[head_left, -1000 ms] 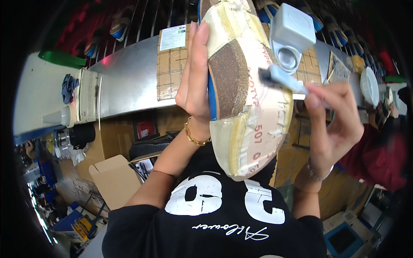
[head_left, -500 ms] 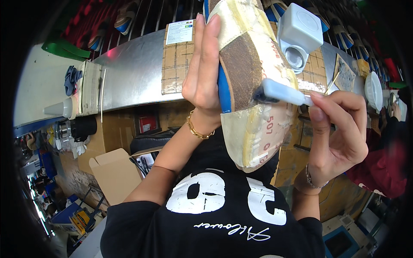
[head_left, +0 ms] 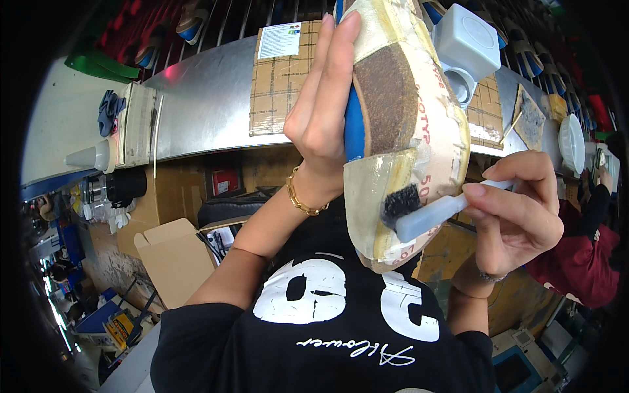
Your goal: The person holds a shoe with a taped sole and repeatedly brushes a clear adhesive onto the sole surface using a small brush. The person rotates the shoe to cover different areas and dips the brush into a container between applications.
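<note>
An unfinished shoe upper, stretched over a last, is held upright before my chest with its underside toward me. It has brown, cream and blue parts, and yellowish glue marks run along its folded-in edge. My left hand grips it from the left side, fingers stretched along the blue edge; the thumb is hidden behind. My right hand pinches the pale plastic handle of a brush. Its black bristles touch the cream end part of the upper, near the lower tip.
Behind the shoe, a white plastic container with a round mouth stands on flat cardboard over a metal bench. More shoes lie on a rack beyond. An opened carton sits lower left. A person in a maroon shirt is at right.
The brush has moved down the underside, from beside the brown part to the cream end part. The shoe and my left hand have shifted slightly right.
</note>
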The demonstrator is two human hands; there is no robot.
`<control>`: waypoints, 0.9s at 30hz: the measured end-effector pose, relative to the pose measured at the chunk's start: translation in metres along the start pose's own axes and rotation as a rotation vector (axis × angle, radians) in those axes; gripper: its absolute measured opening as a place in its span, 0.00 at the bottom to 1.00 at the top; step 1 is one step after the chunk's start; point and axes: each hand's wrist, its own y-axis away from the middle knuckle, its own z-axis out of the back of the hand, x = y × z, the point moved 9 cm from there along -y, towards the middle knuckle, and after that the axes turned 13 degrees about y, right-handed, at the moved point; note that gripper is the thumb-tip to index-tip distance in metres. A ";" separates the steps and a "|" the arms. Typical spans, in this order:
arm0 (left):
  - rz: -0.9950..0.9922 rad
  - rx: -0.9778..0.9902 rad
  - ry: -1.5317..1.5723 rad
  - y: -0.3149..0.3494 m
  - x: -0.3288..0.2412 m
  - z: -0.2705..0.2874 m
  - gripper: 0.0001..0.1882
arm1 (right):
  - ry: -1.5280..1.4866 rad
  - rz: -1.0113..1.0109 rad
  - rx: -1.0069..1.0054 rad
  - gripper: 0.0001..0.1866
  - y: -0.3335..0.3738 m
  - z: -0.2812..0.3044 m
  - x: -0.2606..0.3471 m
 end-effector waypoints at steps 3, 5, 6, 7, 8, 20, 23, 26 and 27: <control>0.011 0.015 0.008 0.002 0.004 -0.001 0.31 | -0.004 0.024 0.002 0.13 0.001 0.000 0.001; 0.013 0.026 0.016 0.003 0.004 0.000 0.30 | -0.006 0.035 0.001 0.13 0.002 -0.001 0.002; 0.011 0.035 0.021 0.003 0.003 0.000 0.30 | -0.005 0.042 0.003 0.14 0.003 -0.001 0.002; 0.017 0.047 0.030 0.000 0.001 -0.001 0.29 | 0.000 0.053 0.007 0.14 0.003 -0.001 0.002; 0.024 0.065 0.036 -0.005 -0.002 -0.003 0.29 | 0.006 0.059 0.014 0.14 0.003 -0.001 0.002; 0.355 0.122 0.201 0.003 0.015 -0.002 0.32 | -0.047 0.171 0.126 0.09 -0.001 -0.002 0.018; 0.341 0.089 0.135 0.003 0.021 -0.001 0.34 | -0.010 -0.156 -0.005 0.15 0.006 0.011 0.005; 0.258 0.059 0.002 -0.003 0.024 0.009 0.38 | 0.284 -0.089 -0.168 0.18 0.020 0.014 0.020; 0.218 0.030 -0.050 -0.003 0.026 0.015 0.38 | 0.346 -0.055 -0.177 0.20 0.023 0.011 0.027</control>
